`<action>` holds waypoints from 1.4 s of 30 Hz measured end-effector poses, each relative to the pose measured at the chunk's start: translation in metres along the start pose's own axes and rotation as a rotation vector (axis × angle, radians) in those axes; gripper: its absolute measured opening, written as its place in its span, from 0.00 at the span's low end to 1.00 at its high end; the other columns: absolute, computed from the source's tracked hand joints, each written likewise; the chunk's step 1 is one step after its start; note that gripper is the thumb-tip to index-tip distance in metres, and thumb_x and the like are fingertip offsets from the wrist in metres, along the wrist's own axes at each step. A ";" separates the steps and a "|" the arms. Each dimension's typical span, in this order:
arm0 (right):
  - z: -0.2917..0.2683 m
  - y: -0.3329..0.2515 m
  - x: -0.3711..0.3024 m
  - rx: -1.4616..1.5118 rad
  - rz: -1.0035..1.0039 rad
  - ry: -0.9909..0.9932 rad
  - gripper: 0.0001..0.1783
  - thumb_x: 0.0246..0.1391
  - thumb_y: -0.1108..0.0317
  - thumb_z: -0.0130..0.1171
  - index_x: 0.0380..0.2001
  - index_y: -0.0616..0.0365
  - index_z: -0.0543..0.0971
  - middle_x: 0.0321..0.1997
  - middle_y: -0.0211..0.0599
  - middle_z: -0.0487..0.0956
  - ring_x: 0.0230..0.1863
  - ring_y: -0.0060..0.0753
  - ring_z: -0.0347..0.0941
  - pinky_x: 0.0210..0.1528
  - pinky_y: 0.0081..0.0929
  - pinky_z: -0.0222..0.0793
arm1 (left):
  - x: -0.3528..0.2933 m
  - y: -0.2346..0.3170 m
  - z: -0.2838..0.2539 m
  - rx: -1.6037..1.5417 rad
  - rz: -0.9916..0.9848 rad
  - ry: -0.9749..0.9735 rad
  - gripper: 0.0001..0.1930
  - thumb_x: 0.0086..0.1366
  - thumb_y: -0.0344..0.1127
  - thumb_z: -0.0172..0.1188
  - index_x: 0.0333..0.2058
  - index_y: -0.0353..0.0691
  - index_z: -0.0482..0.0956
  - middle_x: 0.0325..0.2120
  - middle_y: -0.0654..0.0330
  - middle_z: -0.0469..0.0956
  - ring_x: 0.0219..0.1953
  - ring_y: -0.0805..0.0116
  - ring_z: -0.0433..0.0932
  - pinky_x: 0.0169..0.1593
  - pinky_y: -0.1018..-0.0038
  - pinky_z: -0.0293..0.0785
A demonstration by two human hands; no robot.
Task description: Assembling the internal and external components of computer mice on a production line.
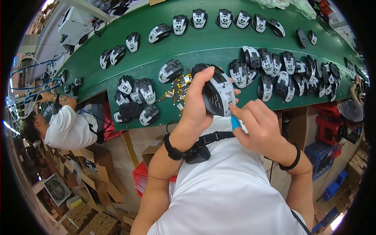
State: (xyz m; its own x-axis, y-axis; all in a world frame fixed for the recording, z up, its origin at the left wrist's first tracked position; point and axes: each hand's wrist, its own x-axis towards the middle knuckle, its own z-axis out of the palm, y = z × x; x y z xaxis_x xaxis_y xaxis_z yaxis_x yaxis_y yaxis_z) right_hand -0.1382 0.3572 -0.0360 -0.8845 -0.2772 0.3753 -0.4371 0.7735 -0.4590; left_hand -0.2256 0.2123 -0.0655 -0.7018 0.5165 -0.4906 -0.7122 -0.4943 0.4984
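My left hand [194, 102] holds up a half-built computer mouse [224, 94], its shell black with a light grey middle strip. The thumb and fingers wrap around its sides. My right hand [260, 126] meets the near right edge of this mouse. Its index fingertip touches the shell, the other fingers are curled, and a blue finger cot [235, 123] covers the thumb tip. Whether something small sits between those fingertips is hidden. Behind my left hand, a pile of small silver and yellow packs with thin wires [178, 89] lies on the green bench [147, 64].
More half-built mice stand in a cluster at left [141, 91], a larger cluster at right [290, 82], and a row of mice [199, 18] along the far side. A co-worker [70, 127] sits at left, another person [351, 107] at far right. Cardboard boxes [103, 172] and red crates [327, 125] flank me.
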 end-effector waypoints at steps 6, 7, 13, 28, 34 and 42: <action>-0.002 0.010 0.005 0.200 0.082 -0.012 0.18 0.31 0.80 0.60 0.32 0.63 0.77 0.27 0.36 0.69 0.25 0.38 0.66 0.27 0.30 0.67 | 0.000 0.003 -0.001 -0.017 -0.037 -0.011 0.23 0.62 0.50 0.48 0.43 0.35 0.72 0.35 0.48 0.78 0.35 0.52 0.79 0.39 0.59 0.78; -0.004 0.016 0.006 0.230 0.062 -0.042 0.17 0.31 0.80 0.59 0.32 0.63 0.77 0.28 0.36 0.70 0.26 0.39 0.67 0.28 0.31 0.67 | 0.000 0.002 -0.001 -0.018 -0.037 -0.011 0.23 0.62 0.50 0.48 0.43 0.35 0.72 0.35 0.48 0.78 0.35 0.52 0.79 0.39 0.59 0.78; -0.006 0.022 0.014 0.172 0.003 -0.066 0.15 0.32 0.83 0.57 0.30 0.61 0.76 0.28 0.36 0.70 0.28 0.39 0.67 0.29 0.32 0.67 | 0.001 0.000 -0.001 0.030 -0.028 -0.027 0.23 0.62 0.50 0.50 0.44 0.34 0.73 0.36 0.48 0.79 0.36 0.56 0.79 0.41 0.64 0.77; 0.004 0.017 0.025 0.053 0.039 -0.028 0.13 0.32 0.83 0.57 0.28 0.60 0.75 0.24 0.36 0.68 0.25 0.39 0.65 0.26 0.33 0.63 | 0.009 0.002 -0.002 0.056 0.082 0.058 0.20 0.63 0.48 0.49 0.37 0.35 0.76 0.32 0.50 0.80 0.33 0.61 0.80 0.40 0.68 0.76; -0.002 0.020 0.024 0.019 -0.019 -0.083 0.15 0.30 0.79 0.59 0.29 0.62 0.75 0.27 0.37 0.69 0.27 0.39 0.67 0.29 0.32 0.66 | 0.018 0.004 -0.001 0.002 0.039 0.014 0.18 0.62 0.49 0.52 0.36 0.36 0.74 0.32 0.50 0.79 0.32 0.56 0.80 0.37 0.64 0.77; 0.006 0.038 -0.002 -0.015 -0.067 -0.002 0.09 0.36 0.71 0.58 0.23 0.60 0.69 0.25 0.38 0.70 0.30 0.39 0.71 0.31 0.30 0.70 | 0.032 -0.018 0.006 0.046 0.033 0.089 0.20 0.61 0.48 0.52 0.39 0.34 0.76 0.31 0.52 0.80 0.33 0.59 0.80 0.40 0.66 0.77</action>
State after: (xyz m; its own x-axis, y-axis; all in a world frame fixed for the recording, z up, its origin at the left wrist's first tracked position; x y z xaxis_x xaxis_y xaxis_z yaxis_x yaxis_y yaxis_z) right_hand -0.1544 0.3833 -0.0588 -0.8534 -0.3301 0.4034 -0.4933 0.7615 -0.4205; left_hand -0.2348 0.2419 -0.0856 -0.7250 0.4349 -0.5341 -0.6885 -0.4762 0.5469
